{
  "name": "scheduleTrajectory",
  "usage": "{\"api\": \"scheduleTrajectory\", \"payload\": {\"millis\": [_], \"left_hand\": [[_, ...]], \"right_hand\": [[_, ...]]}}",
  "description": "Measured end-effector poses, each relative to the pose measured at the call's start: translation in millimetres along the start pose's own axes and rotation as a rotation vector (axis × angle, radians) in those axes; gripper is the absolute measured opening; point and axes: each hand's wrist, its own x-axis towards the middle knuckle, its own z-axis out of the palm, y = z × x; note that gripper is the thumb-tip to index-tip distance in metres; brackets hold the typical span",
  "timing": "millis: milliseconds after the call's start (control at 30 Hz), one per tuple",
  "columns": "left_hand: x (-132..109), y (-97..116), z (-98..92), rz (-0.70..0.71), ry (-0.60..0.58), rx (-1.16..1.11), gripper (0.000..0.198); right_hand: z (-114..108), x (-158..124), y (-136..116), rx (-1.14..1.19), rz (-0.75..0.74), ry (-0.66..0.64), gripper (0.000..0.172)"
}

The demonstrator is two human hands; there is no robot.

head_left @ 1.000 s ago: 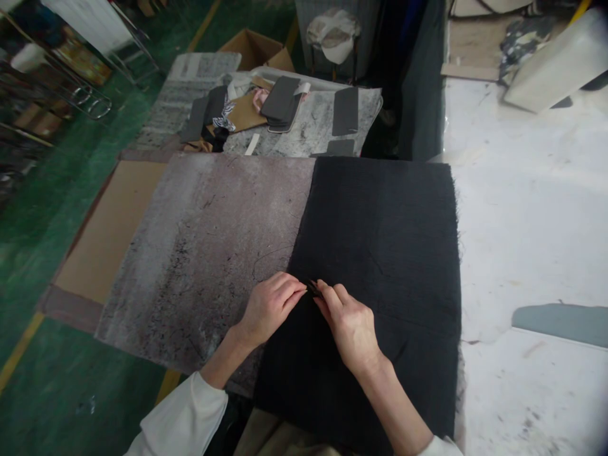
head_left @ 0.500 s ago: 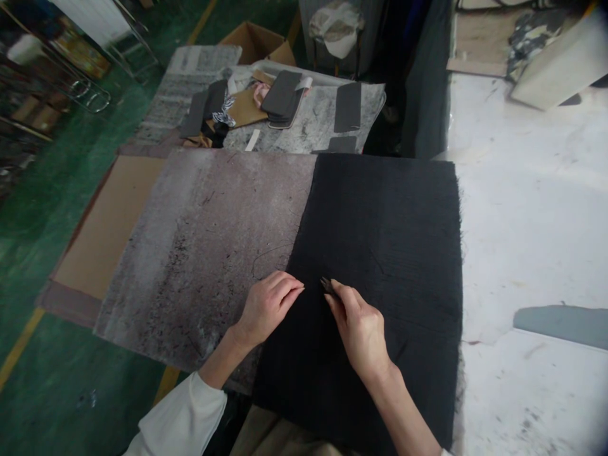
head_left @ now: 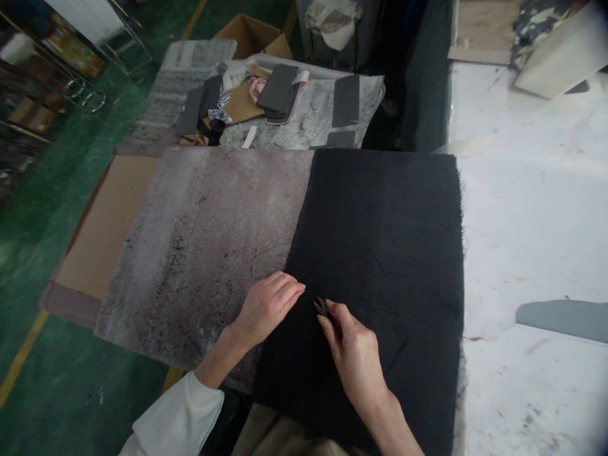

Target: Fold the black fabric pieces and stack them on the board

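well, from where i stand, the left hand has its fingertips pressed together over the black cloth, near its left edge; whether a thread sits between them, i can't tell. just to its right, the right hand grips small dark snips between thumb and fingers, blades parted and pointing toward the left hand. the cloth lies flat on the mottled counter, its right edge frayed beside the white counter, its far edge near the grey pads beyond. open cloth stretches ahead of both hands, and a loose curled thread lies beyond the left hand. farther back, a cardboard box gapes upward, its contents hidden, and a crumpled plastic bag shows in front of a grey bin.
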Motion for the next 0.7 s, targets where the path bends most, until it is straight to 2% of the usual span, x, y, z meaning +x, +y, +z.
{"api": "scheduleTrajectory", "payload": {"millis": [167,267,500,700], "left_hand": [[2,-3,-3.9,0.048,-0.131,0.088,0.032],[4,-6,-6.6,0.115,-0.202,0.149,0.038],[11,-6,-7.9,0.234,-0.164,0.267,0.024],[11,-2,-7.2,0.251,-0.139,0.275,0.017]], "right_hand": [[-2,4,-2,-0.048,-0.017,-0.008,0.015],[-3,5,-3,-0.08,-0.026,-0.019,0.017],[-2,3,1,-0.092,-0.045,-0.017,0.019],[-2,3,2,-0.104,-0.053,-0.016,0.019]]}}
